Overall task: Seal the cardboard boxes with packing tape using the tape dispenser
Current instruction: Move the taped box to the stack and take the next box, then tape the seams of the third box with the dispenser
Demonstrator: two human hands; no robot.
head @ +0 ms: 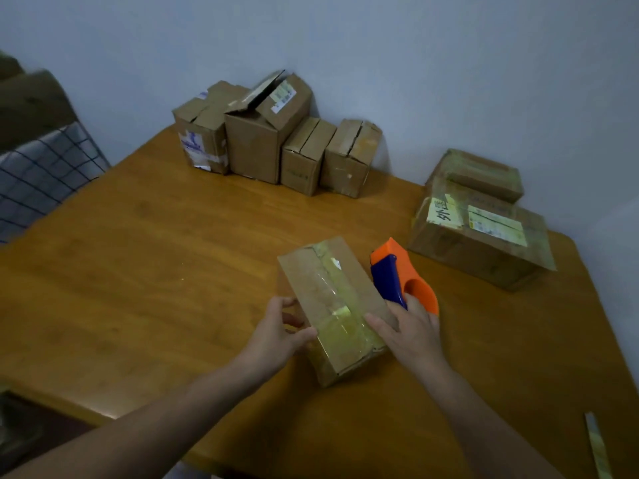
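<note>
A small cardboard box (349, 281) lies on the wooden table (155, 257), with clear tape running along its top seam and over its near end. My left hand (281, 328) grips the box's near left side, thumb on the top edge and fingers curled against the side wall. My right hand (413, 331) lies at the box's right edge, its thumb stretched onto the taped top. Its straight fingers touch the near end of the orange and blue tape dispenser (397, 271). The dispenser stands on the table just right of the box.
Several cardboard boxes (276, 140) stand in a row against the back wall, some with loose flaps. Two taped boxes (484, 233) are stacked at the right. A strip of tape (596, 444) lies near the right front edge. Checked cloth (45, 174) hangs beyond the left edge.
</note>
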